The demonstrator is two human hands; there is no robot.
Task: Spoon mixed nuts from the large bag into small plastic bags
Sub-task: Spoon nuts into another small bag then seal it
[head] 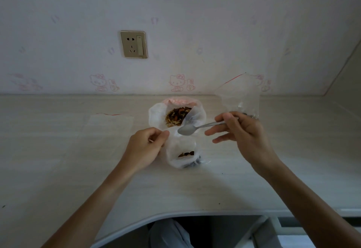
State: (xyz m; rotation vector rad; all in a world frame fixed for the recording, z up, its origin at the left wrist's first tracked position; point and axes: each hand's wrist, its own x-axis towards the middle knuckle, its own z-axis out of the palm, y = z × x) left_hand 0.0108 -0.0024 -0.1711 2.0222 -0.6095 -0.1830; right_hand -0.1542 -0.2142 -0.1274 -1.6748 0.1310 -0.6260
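The small bag [181,150] is pinched open by the left hand [144,146]; the empty spoon [187,130], pinched by the right hand [240,130], should be dipped level into the large bag [176,114].

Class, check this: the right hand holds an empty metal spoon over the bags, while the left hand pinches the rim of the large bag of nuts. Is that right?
One detail is wrong. In the head view, the left hand pinches the rim of the small bag nearest the person, not the large bag. The right hand does hold an empty spoon.

Home: cartoon wallpaper [176,82], desk [58,159].
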